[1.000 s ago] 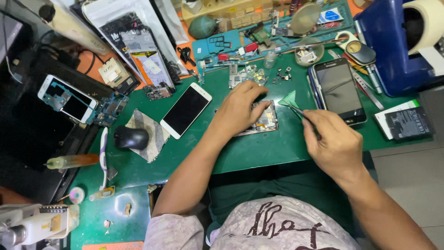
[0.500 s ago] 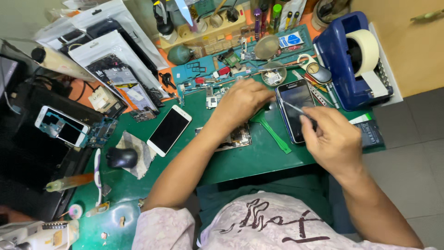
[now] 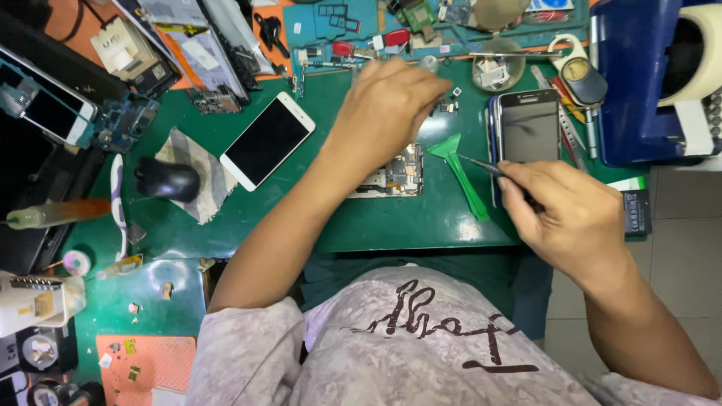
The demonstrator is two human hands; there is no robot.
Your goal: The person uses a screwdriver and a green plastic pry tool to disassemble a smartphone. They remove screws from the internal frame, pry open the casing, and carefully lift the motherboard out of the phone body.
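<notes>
My left hand [image 3: 387,105] reaches forward over the green mat, its fingers curled near small parts [image 3: 449,101] by the far edge; whether it grips anything is hidden. Just below its wrist lies an opened phone body [image 3: 398,173] with its circuit board showing. My right hand [image 3: 568,207] is closed on thin metal tweezers [image 3: 481,165], whose tip points left toward a green plastic pry tool [image 3: 460,169]. A dark-screened phone [image 3: 529,131] lies just beyond my right hand.
A white phone [image 3: 267,140] lies face up left of centre, beside a black mouse [image 3: 167,179] on a cloth. A blue tape dispenser [image 3: 650,83] stands at the right. Tools and parts crowd the blue mat [image 3: 338,22] at the back. The table edge runs near my chest.
The view has shifted and drawn closer. My left hand has moved up off the opened phone toward the far small parts. My right hand still holds the tweezers, now lower.
</notes>
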